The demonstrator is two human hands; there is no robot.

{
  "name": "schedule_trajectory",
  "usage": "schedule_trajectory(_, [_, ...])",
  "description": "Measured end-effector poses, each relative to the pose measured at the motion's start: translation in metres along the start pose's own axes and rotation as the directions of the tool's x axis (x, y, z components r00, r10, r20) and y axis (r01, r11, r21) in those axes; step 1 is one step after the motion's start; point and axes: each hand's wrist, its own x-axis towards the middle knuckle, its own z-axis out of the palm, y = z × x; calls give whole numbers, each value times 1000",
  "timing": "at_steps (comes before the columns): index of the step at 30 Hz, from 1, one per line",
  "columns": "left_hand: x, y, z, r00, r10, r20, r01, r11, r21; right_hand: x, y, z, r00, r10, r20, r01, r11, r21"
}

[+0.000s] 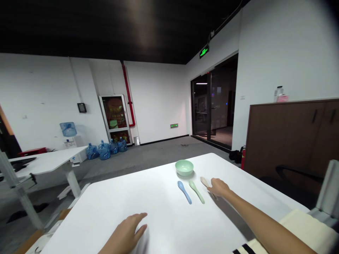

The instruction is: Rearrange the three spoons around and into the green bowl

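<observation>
White counter (111,197) with two hands, one bowl and three spoons, the tableware grouped toward the far right part of the surface. The right forearm slants in from the near right corner of the view, so that its hand is much the closer of the two to the group. The left hand (124,234) lies at the near edge of the view, left of the tableware and well apart from it; it is open and free of any object, its fingers extended and the thumb set apart. The right hand (219,187) lies over the handle of the rightmost spoon, fingers bent and directed toward the left; whether they have closed on the handle or only touch it cannot be told. The pale green bowl (184,172) stands upright beyond the spoons, to the far left of the right hand. The spoons form a row, roughly parallel, each with its scoop at the far left and its handle running to the near right: the blue spoon (184,192) at left, the green spoon (196,192) in the middle, the beige spoon (204,181) at right. Of the beige spoon, the scoop shows just to the far left of the fingers, whereas the hand crosses its long axis and hides mid-handle
</observation>
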Motion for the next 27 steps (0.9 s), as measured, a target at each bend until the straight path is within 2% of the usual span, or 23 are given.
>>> schedule_trajectory(27, [0, 0, 1, 1000, -16, 4, 16, 1000, -23, 1, 0, 5, 997, -12, 71, 11, 1000, 16])
